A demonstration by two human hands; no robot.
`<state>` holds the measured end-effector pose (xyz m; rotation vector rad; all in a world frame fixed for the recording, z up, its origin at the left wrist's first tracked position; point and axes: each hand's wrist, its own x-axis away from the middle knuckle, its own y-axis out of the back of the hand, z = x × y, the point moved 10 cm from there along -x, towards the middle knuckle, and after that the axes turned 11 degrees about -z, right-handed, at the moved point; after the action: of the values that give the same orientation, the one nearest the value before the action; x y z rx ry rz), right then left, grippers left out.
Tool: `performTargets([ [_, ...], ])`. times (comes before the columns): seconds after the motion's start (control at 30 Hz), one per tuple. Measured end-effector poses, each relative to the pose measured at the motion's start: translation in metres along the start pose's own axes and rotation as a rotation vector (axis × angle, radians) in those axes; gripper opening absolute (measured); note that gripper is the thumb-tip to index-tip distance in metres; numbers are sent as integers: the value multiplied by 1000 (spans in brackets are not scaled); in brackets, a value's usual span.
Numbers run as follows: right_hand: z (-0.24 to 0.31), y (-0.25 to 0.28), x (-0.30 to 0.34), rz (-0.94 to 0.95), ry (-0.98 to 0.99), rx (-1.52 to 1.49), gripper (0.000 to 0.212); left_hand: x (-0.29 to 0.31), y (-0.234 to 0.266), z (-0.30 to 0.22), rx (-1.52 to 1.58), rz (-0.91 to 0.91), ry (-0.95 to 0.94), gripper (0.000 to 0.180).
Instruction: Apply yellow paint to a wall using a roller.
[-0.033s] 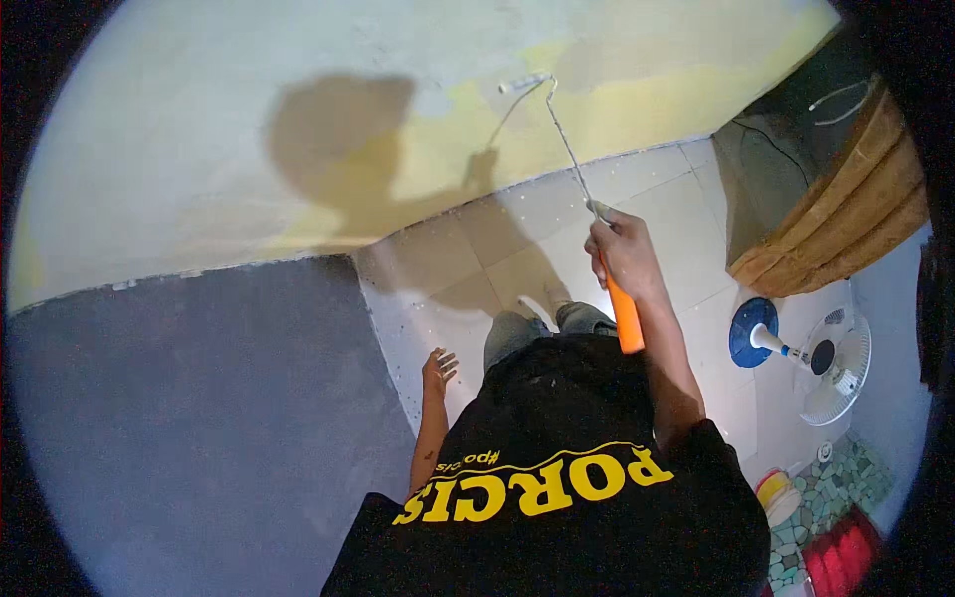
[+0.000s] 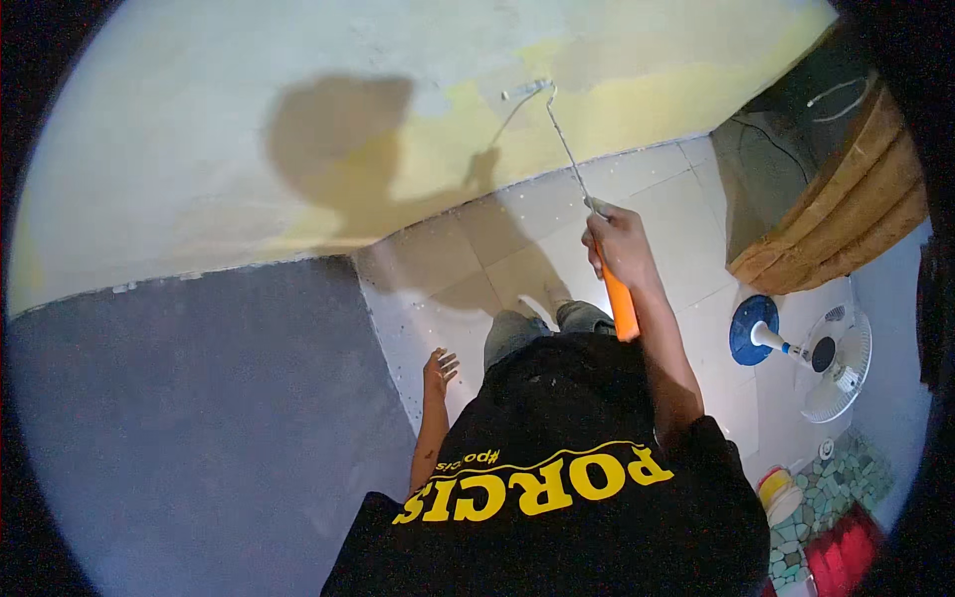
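Observation:
My right hand (image 2: 622, 242) is wrapped around the orange handle (image 2: 619, 303) of a paint roller. From the handle a thin bent metal rod runs up to a small, pale roller head (image 2: 527, 90), which is at the wall (image 2: 637, 109); I cannot tell how firmly it presses. That wall is patchy, with pale blue-white and yellow areas. My left hand (image 2: 439, 369) hangs low beside my body, fingers apart and holding nothing, near the edge of a dark grey surface (image 2: 199, 398).
Light floor tiles (image 2: 647, 194) with scattered specks meet the wall's foot. To my right stand a brown draped cloth (image 2: 846, 214) and a white fan (image 2: 836, 363) on a blue base (image 2: 753, 330). A red item (image 2: 844, 552) lies on a green stone-patterned surface (image 2: 856, 478). My shadow falls on the wall.
The roller head has shifted slightly down the picture, while my right hand and the handle's lower end have moved slightly up and left. My left hand stays put.

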<state>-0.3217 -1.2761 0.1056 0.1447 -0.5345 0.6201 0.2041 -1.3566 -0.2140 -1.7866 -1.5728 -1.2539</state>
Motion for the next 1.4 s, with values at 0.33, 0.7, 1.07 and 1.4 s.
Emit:
performTargets([
  [0.33,-11,23,-16,-14,-9,-46,49,8,7,-15,-2,-58,-91,61],
  [0.7,-10,45,-25,-13,-14,59,40,-1,-5,-29,-154,14,-85,60],
  [1.07,2,45,-33,73,-25,-55,19,6,-6,-37,-124,-50,-77,54],
  [1.4,-13,65,-45,50,-89,-73,25,15,-20,-111,-52,-68,-210,50],
])
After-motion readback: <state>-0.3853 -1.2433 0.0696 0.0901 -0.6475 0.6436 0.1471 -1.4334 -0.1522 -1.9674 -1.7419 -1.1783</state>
